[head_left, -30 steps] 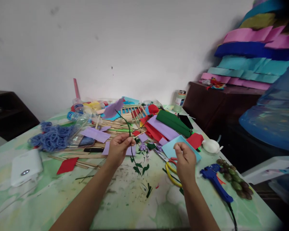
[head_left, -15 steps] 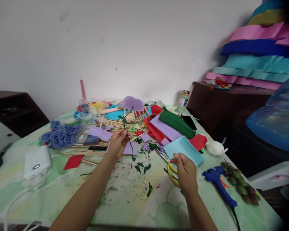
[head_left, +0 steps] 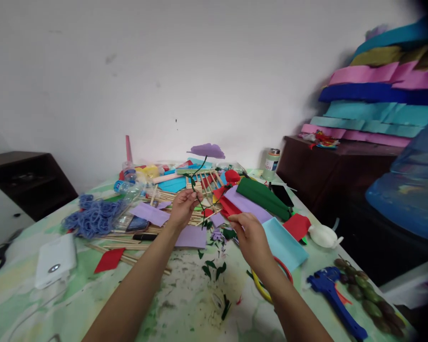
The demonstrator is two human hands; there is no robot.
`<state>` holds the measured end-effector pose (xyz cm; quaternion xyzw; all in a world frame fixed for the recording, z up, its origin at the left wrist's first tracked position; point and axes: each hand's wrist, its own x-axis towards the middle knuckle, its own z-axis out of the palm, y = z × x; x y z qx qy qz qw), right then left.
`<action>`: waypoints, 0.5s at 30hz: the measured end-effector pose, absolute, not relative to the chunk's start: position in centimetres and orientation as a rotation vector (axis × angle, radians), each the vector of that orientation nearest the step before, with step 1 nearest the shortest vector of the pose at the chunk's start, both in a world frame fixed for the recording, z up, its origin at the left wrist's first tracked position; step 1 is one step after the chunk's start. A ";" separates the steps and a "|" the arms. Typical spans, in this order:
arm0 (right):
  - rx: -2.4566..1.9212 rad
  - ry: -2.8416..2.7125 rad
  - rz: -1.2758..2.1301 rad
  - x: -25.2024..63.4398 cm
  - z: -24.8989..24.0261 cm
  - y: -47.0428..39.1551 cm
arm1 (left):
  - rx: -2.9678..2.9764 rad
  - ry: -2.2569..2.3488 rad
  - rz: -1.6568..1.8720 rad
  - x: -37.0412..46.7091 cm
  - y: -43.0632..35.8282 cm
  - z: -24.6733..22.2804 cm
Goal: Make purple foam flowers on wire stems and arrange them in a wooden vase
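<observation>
My left hand pinches the thin green stem of a handmade flower, held upright over the littered table. At the top of this stem spreads a purple flower head, and small dark green leaves sit along its length. To the right, my right hand has its fingertips pressed together, close to the stem but apart from my left hand. What lies between those fingertips, if anything, is hidden. Beneath my right forearm show the yellow and red handles of a pair of scissors. Loose leaf cutouts lie below my hands.
Bamboo sticks, blue yarn and rolled green paper crowd the table. On the right lie light blue paper, a blue glue gun and a grape bunch. A white power bank is at left.
My right hand has moved left and forward from above the scissors toward the stem. The flower has tilted, its head now seen nearly edge-on. The camera view has shifted slightly.
</observation>
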<state>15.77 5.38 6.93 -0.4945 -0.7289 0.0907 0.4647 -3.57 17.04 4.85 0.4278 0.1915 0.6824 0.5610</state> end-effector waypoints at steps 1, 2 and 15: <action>-1.226 -1.808 0.213 15.7 7.2 5.9 | 1.010 0.445 1.617 -3.5 17.3 5.0; -1.247 -1.819 0.201 15.7 7.4 6.4 | 1.012 0.442 1.623 -3.5 17.4 5.0; -1.447 -1.860 -0.308 15.2 8.2 7.8 | 1.560 0.670 1.721 -6.7 18.7 3.8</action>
